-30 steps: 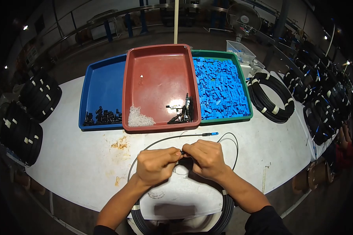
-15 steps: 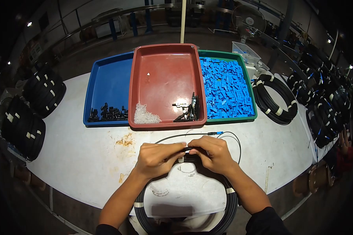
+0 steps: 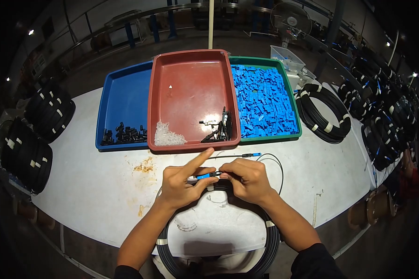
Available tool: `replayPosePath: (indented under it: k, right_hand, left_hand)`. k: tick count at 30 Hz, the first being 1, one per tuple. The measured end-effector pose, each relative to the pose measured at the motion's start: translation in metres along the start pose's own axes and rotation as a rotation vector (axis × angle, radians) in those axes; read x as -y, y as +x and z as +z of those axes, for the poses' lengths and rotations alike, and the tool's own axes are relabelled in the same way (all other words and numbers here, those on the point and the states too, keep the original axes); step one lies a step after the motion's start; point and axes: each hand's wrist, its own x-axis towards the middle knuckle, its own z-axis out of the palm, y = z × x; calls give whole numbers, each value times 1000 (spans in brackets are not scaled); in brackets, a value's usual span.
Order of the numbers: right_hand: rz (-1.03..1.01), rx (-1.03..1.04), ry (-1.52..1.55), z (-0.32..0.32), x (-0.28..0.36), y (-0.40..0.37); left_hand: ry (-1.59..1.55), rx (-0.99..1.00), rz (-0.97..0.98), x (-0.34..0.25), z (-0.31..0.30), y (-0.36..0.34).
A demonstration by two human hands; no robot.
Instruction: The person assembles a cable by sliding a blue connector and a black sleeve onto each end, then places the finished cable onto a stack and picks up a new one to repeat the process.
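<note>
My left hand pinches a blue and black fibre-optic connector between the thumb and the fingers, its index finger lifted away. From the right, my right hand closes thumb and fingertips on the connector's black end; the exact grip there is partly hidden. Beneath both hands lies a coil of black cable, bound with pale ties. Beyond my fingers, a second blue-tipped connector rests on the white table, joined to a loop of black cable.
A red tray holds clear small pieces and black parts. It stands between a blue tray with black pieces and a green tray full of blue connector parts. More cable coils lie right and left on the table.
My left index finger has lifted and pointed away, and the blue part of the connector now shows. Both hands stay close together above the coil. The view has shifted slightly.
</note>
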Motion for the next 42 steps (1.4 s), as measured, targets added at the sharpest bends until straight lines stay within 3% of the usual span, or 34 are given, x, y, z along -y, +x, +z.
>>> replayPosePath:
  k: [3,7,12,16,18,21,25,27,28,30,31,33,34,36,38,40,42]
  right_hand:
    - [55,45,37,-4,0,2]
    - [-11,78,-40,-12,-8,7]
    - [90,116,-143,-28,-31,6]
    - [226,137,-59,-31,-48,4]
    - [544,305,53,-39,-41,9]
    - [487,282,135,-22,-45,0]
    - [431,329,157,-13,-54,-4]
    - [465,394,147,-15,-53,-4]
    - [472,389,148,-14,-52,-4]
    - [385,373,104,-15,-54,-4]
    - [345,362,74,-15,-58,-5]
    - [253,263,58,-11,-71,-8]
    - [174,182,46,-11,-74,-9]
    - [219,192,55,-19,-71,-6]
    - [433,160,122,-25,-69,-4]
    - [440,150,114,-29,-80,-8]
    - [542,66,293,-34,-85,-9]
  left_hand:
    - [76,11,104,3,-1,4]
    - [147,-37,46,2,-19,5]
    - [90,-30,-78,26,-66,8]
    - [135,-8,-264,48,-110,-1]
    - [184,28,-318,61,-123,-9]
    - [266,170,-433,72,-130,-19]
    - [306,252,-450,69,-128,-18]
    - [356,166,-118,61,-126,-11]
    - [353,174,-117,55,-122,-10]
    - [162,0,-123,35,-103,-5]
    - [78,-19,-293,3,-83,-2]
    - [261,138,-247,-27,-49,4]
    - [172,233,-222,-40,-27,2]
    - [176,566,-237,-67,9,2]
    - [129,828,-214,-76,44,-1]
    - [166,950,-167,-84,69,-1]
    - [195,1009,-225,-99,83,12]
